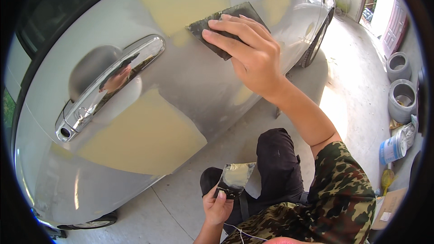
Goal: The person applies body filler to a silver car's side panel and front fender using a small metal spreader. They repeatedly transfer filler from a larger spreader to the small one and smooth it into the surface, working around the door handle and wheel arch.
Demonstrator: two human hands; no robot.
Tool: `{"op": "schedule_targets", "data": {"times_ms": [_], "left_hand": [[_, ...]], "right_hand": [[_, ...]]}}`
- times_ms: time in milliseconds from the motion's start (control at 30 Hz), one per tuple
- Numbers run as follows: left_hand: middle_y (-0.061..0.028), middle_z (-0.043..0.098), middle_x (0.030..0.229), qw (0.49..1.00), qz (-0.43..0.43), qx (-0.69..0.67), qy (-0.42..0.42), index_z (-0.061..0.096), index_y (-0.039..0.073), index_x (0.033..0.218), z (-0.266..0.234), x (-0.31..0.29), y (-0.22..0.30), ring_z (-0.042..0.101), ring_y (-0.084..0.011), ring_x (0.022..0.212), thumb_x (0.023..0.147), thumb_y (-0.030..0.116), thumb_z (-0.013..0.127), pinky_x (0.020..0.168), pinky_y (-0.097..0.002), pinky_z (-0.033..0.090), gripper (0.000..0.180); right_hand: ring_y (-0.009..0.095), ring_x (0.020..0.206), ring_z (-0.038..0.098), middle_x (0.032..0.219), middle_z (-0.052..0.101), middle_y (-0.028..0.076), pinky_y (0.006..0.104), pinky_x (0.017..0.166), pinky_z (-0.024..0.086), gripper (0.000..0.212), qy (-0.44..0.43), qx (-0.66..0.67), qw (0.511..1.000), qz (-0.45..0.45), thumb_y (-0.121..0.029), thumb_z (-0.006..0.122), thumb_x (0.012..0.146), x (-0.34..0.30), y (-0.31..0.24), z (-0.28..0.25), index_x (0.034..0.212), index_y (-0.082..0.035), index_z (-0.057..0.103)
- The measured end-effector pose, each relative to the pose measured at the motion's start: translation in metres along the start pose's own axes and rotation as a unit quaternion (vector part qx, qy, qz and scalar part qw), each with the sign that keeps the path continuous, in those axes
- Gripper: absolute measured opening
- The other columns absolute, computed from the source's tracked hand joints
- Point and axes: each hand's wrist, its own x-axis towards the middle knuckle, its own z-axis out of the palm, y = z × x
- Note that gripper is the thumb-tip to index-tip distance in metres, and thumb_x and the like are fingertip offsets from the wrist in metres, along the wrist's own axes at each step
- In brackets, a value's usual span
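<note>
Grey car [194,81] wears pale yellow patches

The car fills most of my view, its side slanting across the pale floor [181,205], a wheel [315,45] showing at the far end. Close against it is a person in a camouflage shirt [341,185] and dark trousers [278,162], knees bent.

Two big yellow patches cover the side, one [183,2] high up and one [147,135] beneath the shiny door handle [149,52]; a smaller one [276,4] lies farther along. Over to the right, two round grey pots [402,99] stand near each other, with a white and blue bucket [392,149] and a cardboard box [389,208] nearer the person.

Then the hands. The right hand [256,56] is stretched over the car, fingers spread across the back of a dark, flat spreader [246,10]; its thumb is hidden. That spreader sits at the lower right edge of the high patch, though I cannot tell whether its whole edge touches.

The left hand [218,208], low by the trousers, pinches a smaller dark plate [233,193], tilted, with pale yellow paste [238,175] on its upper part. Thinnest of all, a white cord [244,232] hangs before the shirt.
</note>
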Motion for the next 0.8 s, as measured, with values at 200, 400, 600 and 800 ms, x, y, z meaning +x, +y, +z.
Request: {"op": "schedule_targets", "data": {"times_ms": [200,400,600,800], "left_hand": [[-0.0244,0.059,0.144,1.000,-0.001,0.007,-0.006,0.047,-0.015,0.144,0.003,0.002,0.006,0.057,-0.0356,0.134,0.107,0.009,0.054,0.117,-0.0503,0.041,0.045],[-0.0230,0.060,0.143,0.998,0.048,-0.020,-0.032,0.052,-0.013,0.141,0.003,0.042,0.023,0.059,-0.0352,0.133,0.105,0.010,0.058,0.116,-0.0523,0.043,0.043],[-0.0126,0.059,0.146,0.992,0.108,-0.046,-0.054,0.047,0.001,0.146,0.027,0.109,0.031,0.059,-0.0293,0.134,0.103,0.014,0.065,0.114,-0.0493,0.047,0.049],[-0.0120,0.059,0.147,0.984,0.131,-0.079,-0.095,0.047,0.002,0.147,0.039,0.147,0.032,0.059,-0.0253,0.135,0.110,0.012,0.050,0.114,-0.0455,0.049,0.039]], "right_hand": [[0.026,0.108,0.073,0.113,0.077,0.003,0.0412,0.094,0.058,0.044,-0.008,0.006,1.000,0.013,0.011,0.065,0.075,-0.017,-0.005,0.005,0.108,-0.012,0.082],[0.024,0.103,0.073,0.113,0.076,0.005,0.0371,0.090,0.057,0.039,-0.108,0.096,0.986,0.089,0.008,0.066,0.081,-0.018,-0.017,-0.005,0.112,-0.010,0.080],[0.013,0.102,0.067,0.114,0.074,0.006,0.0276,0.090,0.053,0.026,-0.041,0.447,0.770,0.453,-0.002,0.063,0.100,-0.007,-0.030,-0.039,0.123,0.000,0.072],[0.014,0.108,0.066,0.120,0.072,0.008,0.0315,0.094,0.052,0.029,0.034,0.634,0.566,0.526,-0.002,0.059,0.103,-0.005,-0.049,-0.049,0.130,0.006,0.065]]}}
